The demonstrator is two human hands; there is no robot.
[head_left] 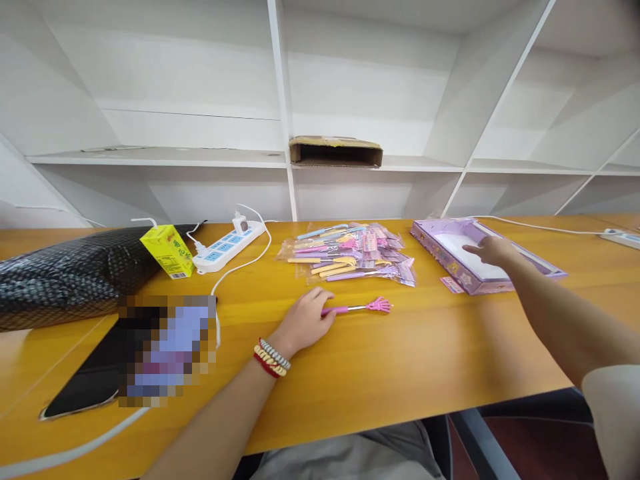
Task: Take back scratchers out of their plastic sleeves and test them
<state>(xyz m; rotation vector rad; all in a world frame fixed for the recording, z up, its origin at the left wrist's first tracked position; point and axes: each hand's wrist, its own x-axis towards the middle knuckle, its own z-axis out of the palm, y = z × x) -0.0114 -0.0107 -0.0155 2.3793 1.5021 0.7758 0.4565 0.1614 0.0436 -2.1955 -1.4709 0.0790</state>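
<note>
- Left forearm (227, 410), bare, slants up from the bottom edge, left of centre, to mid-frame;
- Left hand (307, 320) lies back up near the centre, fingers curled, thumb drawn in close beneath them;
- Right forearm (565, 313), bare below the elbow, stretches in from the lower right;
- Right hand (493, 252), right of centre, reaches forward, loosely spread, a digit pointing left.

- From the left hand (307, 320), lots of open table (425, 363) can be crossed at 4 o'clock.
- At 3, the way is blocked by a low pink scratcher (380, 305).
- At 1, it is blocked by a pile of bagged scratchers (345, 255).
- At 2, only a thin gap is left between pile and purple box (445, 263).
- At 10, it is crossed by a white cord (271, 233), near a power strip (233, 247).
</note>
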